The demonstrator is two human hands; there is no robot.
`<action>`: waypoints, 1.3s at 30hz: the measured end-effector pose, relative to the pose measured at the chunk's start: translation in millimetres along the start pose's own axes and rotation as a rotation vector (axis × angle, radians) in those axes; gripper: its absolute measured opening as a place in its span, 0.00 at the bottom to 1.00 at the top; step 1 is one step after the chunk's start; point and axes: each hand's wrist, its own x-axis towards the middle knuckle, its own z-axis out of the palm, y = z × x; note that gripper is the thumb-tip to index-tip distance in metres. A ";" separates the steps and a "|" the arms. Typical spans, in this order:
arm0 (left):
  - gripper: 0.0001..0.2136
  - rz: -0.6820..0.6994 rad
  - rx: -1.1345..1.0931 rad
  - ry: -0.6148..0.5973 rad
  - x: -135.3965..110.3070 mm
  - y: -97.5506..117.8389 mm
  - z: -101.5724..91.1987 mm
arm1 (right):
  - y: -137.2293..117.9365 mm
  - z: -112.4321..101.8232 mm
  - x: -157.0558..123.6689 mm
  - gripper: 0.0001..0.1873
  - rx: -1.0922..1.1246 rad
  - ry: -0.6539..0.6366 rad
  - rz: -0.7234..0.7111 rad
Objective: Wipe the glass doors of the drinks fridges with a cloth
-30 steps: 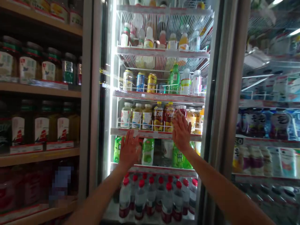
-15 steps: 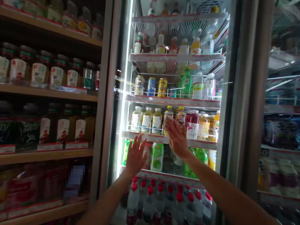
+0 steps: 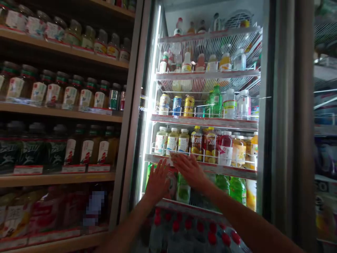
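Observation:
I face a lit drinks cooler [image 3: 265, 105] with a glass door. My left hand [image 3: 157, 182] lies flat against the glass, fingers spread and pointing up, in front of the green bottles [image 3: 222, 184]. My right hand [image 3: 190, 171] is also flat on the glass just to the right of it, fingers stretched out to the left along the shelf edge [image 3: 231, 170] under a row of tea and juice bottles [image 3: 172, 140]. A small white patch shows at its fingertips; I cannot make out what it is. Both forearms reach in from below.
Inside the cooler stand cans [image 3: 189, 105] on a higher shelf and red-capped water bottles [image 3: 189, 225] at the bottom. Wooden shelves [image 3: 63, 112] with jars and bottles fill the left. A second glass-door cooler [image 3: 325, 140] stands at the right.
My right hand has slid left and down across the glass, from the juice bottles to the shelf edge beside my left hand. The left hand stayed at about the same spot. My view has shifted left.

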 end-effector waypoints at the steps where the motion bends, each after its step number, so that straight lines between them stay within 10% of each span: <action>1: 0.24 -0.010 -0.033 0.021 3.4 1.9 -1.4 | -6.6 2.4 -0.5 0.25 0.014 -0.016 -0.023; 11: 0.25 -0.360 -0.568 0.212 67.9 55.9 2.0 | 13.4 3.3 3.7 0.38 0.109 0.097 0.100; 18: 0.32 -0.354 -0.384 0.267 91.9 90.9 24.2 | 100.8 -29.1 -36.8 0.31 0.032 0.155 0.116; 23: 0.27 -0.155 -0.190 0.337 113.4 22.6 26.8 | 133.4 -57.0 -43.7 0.31 -0.082 0.227 0.485; 28: 0.26 -0.439 0.031 0.527 128.2 -65.5 13.0 | 125.3 -62.7 -43.6 0.30 -0.110 0.176 0.549; 35: 0.25 0.194 -0.161 0.340 152.5 28.1 24.8 | 124.0 -61.3 -45.6 0.26 -0.103 0.180 0.564; 39: 0.21 0.180 -0.162 0.308 151.8 -12.7 7.5 | 123.8 -61.1 -47.9 0.24 -0.111 0.172 0.565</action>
